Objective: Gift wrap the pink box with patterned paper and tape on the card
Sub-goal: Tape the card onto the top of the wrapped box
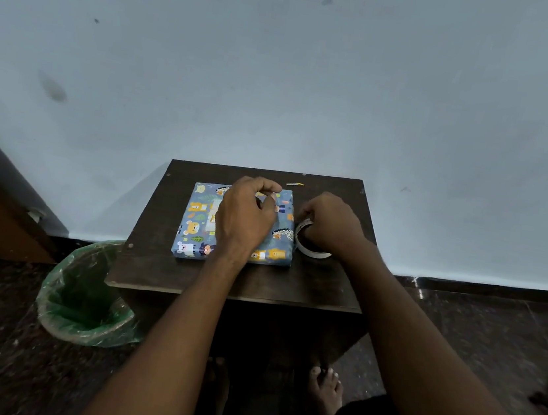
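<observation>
The right hand [330, 226] curls over the tape roll [313, 243], fingers wrapped on its upper rim and pinning it to the table [256, 281]; that hold likely steadies the roll so a strip can be drawn off. Whether a strip already runs from it cannot be made out. Just left of that grip, with the roll nearly touching its side, lies the box [195, 218], flat and fully covered in blue animal-print paper, so no pink shows. Over the box's middle and far edge sits the left hand [247, 218], knuckles up and fingertips bent together as if pinching something small, perhaps a tape end; what it holds, if anything, is too small to tell. Its weight probably keeps the parcel from sliding toward the roll while tape is pulled. Peeking from under that hand's left side is a pale strip on top of the paper, which may be the card [213, 215] or a taped seam; the hand hides most of it. Beyond both hands, near the table's far edge, a small scrap [294, 184] lies loose. Farther left and below the table, on the floor, stands a bin [81, 301] with a green liner, handy for offcuts. Judging by the closed paper, wrapping looks finished and fixing the card is the step in hand.
</observation>
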